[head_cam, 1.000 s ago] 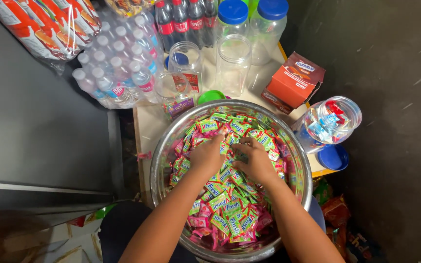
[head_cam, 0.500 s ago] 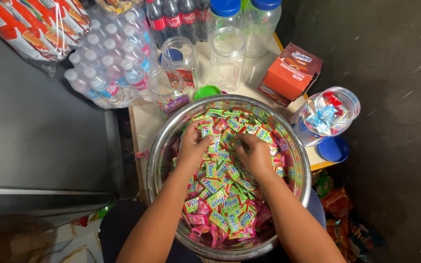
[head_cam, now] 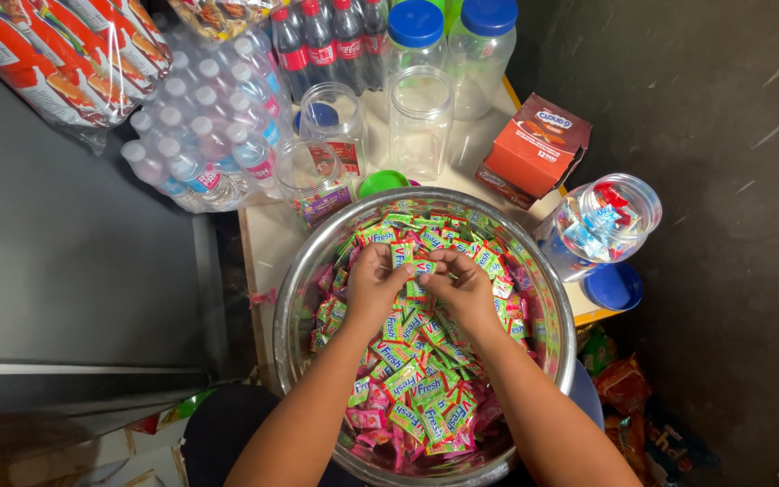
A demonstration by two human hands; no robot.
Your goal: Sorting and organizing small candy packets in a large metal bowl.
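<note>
At the far left a shrink-wrapped pack of small water bottles (head_cam: 200, 135) lies on its side at the counter's (head_cam: 268, 239) edge, with open clear jars (head_cam: 421, 122) just right of it. Nearer the person, a big steel bowl (head_cam: 292, 298) holds a heap of green and pink wrapped candies (head_cam: 412, 379). The left hand (head_cam: 373, 287) and right hand (head_cam: 462, 289) meet over the middle of the heap, knuckles up, fingers (head_cam: 388, 260) curled and pinching a few candies between the two hands. These candies lie right at the fingertips, equally close to both hands; the rest spread beneath and toward the person. At the right, an orange carton (head_cam: 534, 149) and a tipped jar (head_cam: 601, 221) stand beside the bowl.
</note>
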